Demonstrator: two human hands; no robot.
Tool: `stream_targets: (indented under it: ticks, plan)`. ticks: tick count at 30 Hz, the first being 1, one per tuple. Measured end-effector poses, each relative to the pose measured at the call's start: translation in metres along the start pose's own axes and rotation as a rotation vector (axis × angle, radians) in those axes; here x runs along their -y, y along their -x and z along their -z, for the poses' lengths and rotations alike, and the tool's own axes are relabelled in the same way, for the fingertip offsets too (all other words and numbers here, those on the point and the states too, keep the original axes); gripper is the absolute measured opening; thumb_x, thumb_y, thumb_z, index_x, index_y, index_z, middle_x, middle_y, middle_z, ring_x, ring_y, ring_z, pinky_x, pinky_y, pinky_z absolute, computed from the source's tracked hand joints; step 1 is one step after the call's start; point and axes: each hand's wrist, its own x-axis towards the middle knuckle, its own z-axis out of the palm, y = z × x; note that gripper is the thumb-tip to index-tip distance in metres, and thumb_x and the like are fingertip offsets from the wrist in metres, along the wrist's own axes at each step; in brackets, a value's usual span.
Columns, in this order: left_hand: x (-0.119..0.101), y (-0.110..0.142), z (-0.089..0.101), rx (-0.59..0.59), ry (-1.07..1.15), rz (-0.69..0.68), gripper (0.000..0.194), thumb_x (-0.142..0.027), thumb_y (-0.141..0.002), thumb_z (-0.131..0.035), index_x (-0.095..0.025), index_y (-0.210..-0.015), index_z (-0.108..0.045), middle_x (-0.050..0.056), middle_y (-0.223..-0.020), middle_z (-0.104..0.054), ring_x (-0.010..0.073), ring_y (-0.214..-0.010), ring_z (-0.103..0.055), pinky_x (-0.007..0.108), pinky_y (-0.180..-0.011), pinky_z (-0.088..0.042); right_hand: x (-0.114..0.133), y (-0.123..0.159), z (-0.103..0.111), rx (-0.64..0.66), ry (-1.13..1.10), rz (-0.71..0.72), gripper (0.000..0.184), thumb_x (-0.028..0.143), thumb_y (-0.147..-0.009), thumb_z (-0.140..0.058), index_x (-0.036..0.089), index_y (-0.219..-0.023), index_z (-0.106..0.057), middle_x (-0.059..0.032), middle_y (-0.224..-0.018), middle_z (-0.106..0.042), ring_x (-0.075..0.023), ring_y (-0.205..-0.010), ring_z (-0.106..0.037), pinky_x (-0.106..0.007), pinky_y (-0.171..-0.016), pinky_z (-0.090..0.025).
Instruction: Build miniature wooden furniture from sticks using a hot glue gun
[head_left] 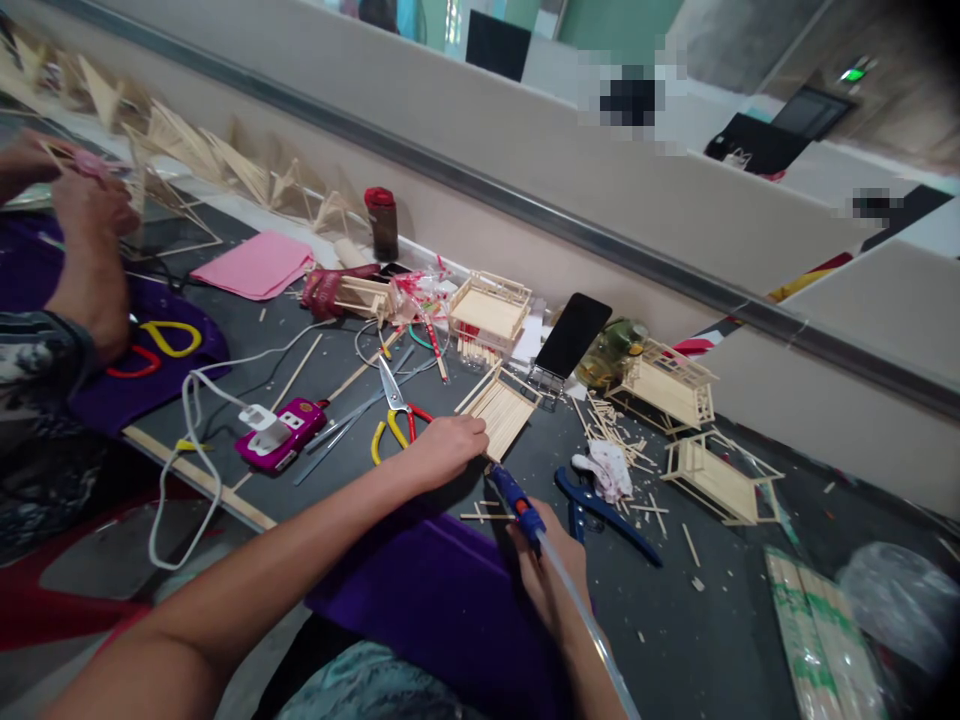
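My right hand (551,560) is wrapped round a blue glue gun (514,495), and a long clear glue stick (581,605) trails out of its back. The gun's nozzle points at the near corner of a small frame of wooden sticks (504,410) lying on the table. With fingers closed, my left hand (454,448) grips the left near edge of that frame; the fingertips are partly hidden. Scissors (397,405) with red and yellow handles lie open just beyond my left forearm. Blue cutting pliers (607,515) rest right of the glue gun.
Finished stick models (491,308) line the table's back, beside a propped phone (572,335). A purple power strip (281,435) with a white cable sits left. Loose stick pieces (619,430) lie scattered. Packed sticks (821,635) are at right. Another person's hands (94,195) work at far left.
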Motion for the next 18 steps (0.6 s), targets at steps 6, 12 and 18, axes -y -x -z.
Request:
stream_targets:
  ticks: [6,12,18]
  plan:
    - [0.001,0.0,0.001,0.012,0.019,-0.006,0.019,-0.003,-0.074,-0.049,-0.016,-0.081,-0.061,0.008,-0.084,-0.06,0.0203,-0.082,-0.057,0.031,-0.07,-0.045,0.0,0.0,-0.003,-0.01,0.024,-0.033,0.029,0.038,-0.092,-0.043,0.022,-0.113,-0.055,-0.005,-0.093,-0.072,-0.0234,-0.082,-0.07,-0.027,-0.067,-0.048]
    - [0.001,-0.001,0.002,0.012,0.012,-0.009,0.02,-0.003,-0.075,-0.049,-0.016,-0.081,-0.062,0.008,-0.083,-0.061,0.0197,-0.08,-0.057,0.031,-0.069,-0.045,-0.002,-0.001,-0.008,-0.021,0.01,-0.026,0.03,0.039,-0.092,-0.042,0.021,-0.112,-0.056,-0.0056,-0.094,-0.072,-0.0235,-0.082,-0.07,-0.027,-0.067,-0.048]
    - [0.002,-0.002,0.001,0.006,-0.032,-0.02,0.019,-0.003,-0.075,-0.05,-0.016,-0.08,-0.062,0.007,-0.084,-0.062,0.0196,-0.08,-0.058,0.03,-0.067,-0.043,-0.002,-0.001,-0.011,-0.027,0.009,-0.037,0.03,0.038,-0.091,-0.045,0.02,-0.113,-0.056,-0.0057,-0.092,-0.072,-0.0238,-0.079,-0.07,-0.027,-0.065,-0.048]
